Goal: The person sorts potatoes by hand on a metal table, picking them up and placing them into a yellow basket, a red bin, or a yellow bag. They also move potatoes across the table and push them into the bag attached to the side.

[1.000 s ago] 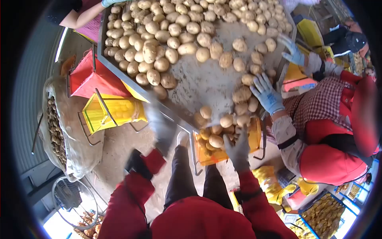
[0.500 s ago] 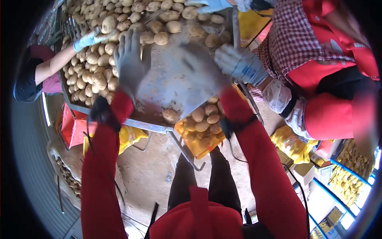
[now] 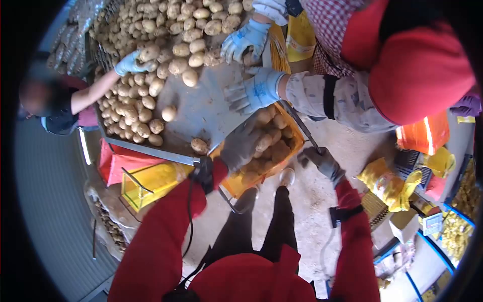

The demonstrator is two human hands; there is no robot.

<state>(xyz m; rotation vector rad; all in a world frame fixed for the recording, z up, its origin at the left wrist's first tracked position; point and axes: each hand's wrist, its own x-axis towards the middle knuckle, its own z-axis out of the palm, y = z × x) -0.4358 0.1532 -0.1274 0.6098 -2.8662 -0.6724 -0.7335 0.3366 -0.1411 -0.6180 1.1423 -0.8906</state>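
My left hand [image 3: 242,145], in a grey glove, reaches over the left rim of an orange bag [image 3: 231,187] filled with potatoes [image 3: 277,151]. Its fingers are stretched out against the potatoes, a little blurred. To the right of the bag, my right hand [image 3: 323,164], also gloved in grey, has its fingers curled round the lower end of a dark metal bar [image 3: 306,132] that slopes down from the table. A metal sorting table [image 3: 204,113] stands in front of me, with a single potato [image 3: 199,146] near its front edge.
Many potatoes [image 3: 141,108] cover the table's left and far side. A co-worker's two blue-gloved hands [image 3: 256,90] lie at its right edge; another person's gloved hand [image 3: 133,64] holds a potato on the left. Yellow bags [image 3: 390,181] lie to the right; a yellow bag frame [image 3: 151,186] stands left.
Both my hands have left the tabletop: the left moved right and down to the bag, the right down to the metal bar. The co-worker's hands moved left over the table. My view has shifted.
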